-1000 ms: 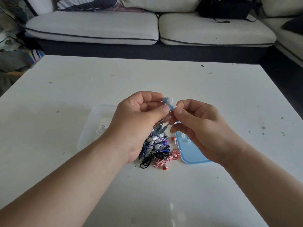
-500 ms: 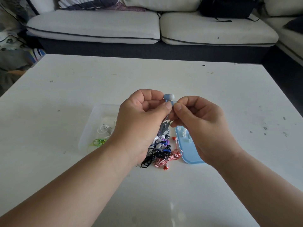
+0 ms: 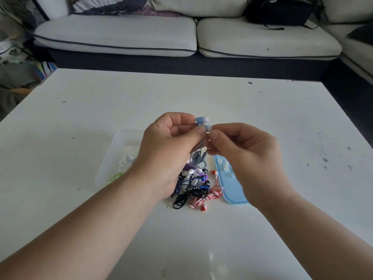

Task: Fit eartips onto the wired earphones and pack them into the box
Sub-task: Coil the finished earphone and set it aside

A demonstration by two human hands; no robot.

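My left hand [image 3: 167, 150] grips a pair of light blue earphones [image 3: 202, 119] above the table, both buds poking out past its thumb. My right hand [image 3: 248, 152] pinches the lower bud's white eartip [image 3: 209, 128] between thumb and forefinger. The grey-blue cord [image 3: 198, 158] hangs in a bundle below both hands. A clear plastic box [image 3: 113, 158] lies behind my left hand and holds white and green earphones [image 3: 125, 162]. To the right, the blue lid [image 3: 232, 190] carries several loose white eartips [image 3: 225, 166].
A pile of coiled earphones [image 3: 193, 188] in black, purple, white and red-striped lies on the white table [image 3: 262, 122] between box and lid. A pale sofa [image 3: 181, 35] with a black bag [image 3: 278, 11] stands beyond the table's far edge.
Both hands stayed together at the buds with only small shifts. My right thumb and forefinger have moved onto the tip of the lower bud. The view dipped slightly.
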